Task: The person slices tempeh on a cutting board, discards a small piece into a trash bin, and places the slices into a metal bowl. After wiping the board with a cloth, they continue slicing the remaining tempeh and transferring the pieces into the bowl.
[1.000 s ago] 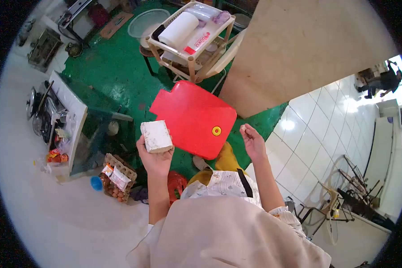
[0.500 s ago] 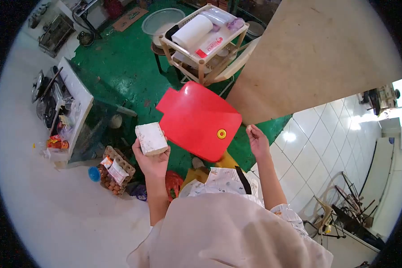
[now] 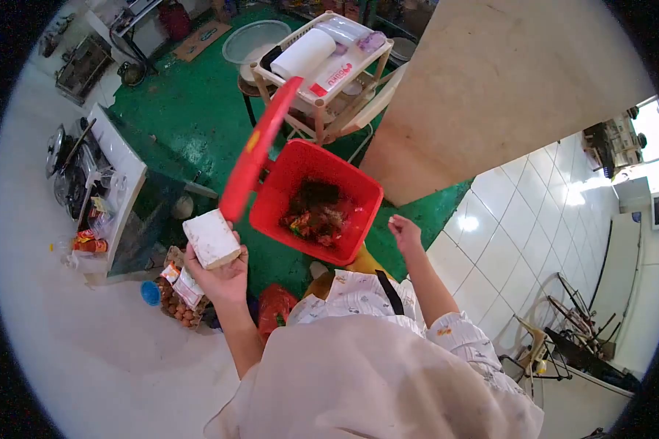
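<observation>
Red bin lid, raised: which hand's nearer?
Left. The left hand, holding the white block, is close to the red lid's lower end in the image; the right hand is farther off, across the open red bin.

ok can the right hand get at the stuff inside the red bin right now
Probably yes: the lid stands open on the left, and the right hand is near the right side of the red bin, with nothing visible blocking the way to its contents.
</observation>
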Action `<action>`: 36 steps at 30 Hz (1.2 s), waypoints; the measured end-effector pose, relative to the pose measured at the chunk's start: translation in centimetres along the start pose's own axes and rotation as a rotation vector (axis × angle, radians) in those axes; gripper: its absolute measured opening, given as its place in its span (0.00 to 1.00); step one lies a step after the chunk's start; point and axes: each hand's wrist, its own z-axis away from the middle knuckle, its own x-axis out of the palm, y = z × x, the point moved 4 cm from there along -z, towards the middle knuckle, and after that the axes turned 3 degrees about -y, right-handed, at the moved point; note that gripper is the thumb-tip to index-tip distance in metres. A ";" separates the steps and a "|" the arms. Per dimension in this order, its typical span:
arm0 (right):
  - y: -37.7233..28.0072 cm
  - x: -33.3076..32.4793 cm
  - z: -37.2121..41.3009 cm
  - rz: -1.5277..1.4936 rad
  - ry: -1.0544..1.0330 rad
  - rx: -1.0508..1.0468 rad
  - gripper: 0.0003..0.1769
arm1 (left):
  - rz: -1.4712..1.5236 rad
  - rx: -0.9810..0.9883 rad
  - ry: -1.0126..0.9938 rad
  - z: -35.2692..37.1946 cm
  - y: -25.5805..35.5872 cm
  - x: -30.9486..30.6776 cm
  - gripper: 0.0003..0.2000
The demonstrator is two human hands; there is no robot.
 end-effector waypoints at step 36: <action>-2.3 -7.1 9.9 0.236 -0.020 -0.327 0.11 | 0.102 -0.050 -0.024 -0.5 -0.3 -0.4 0.29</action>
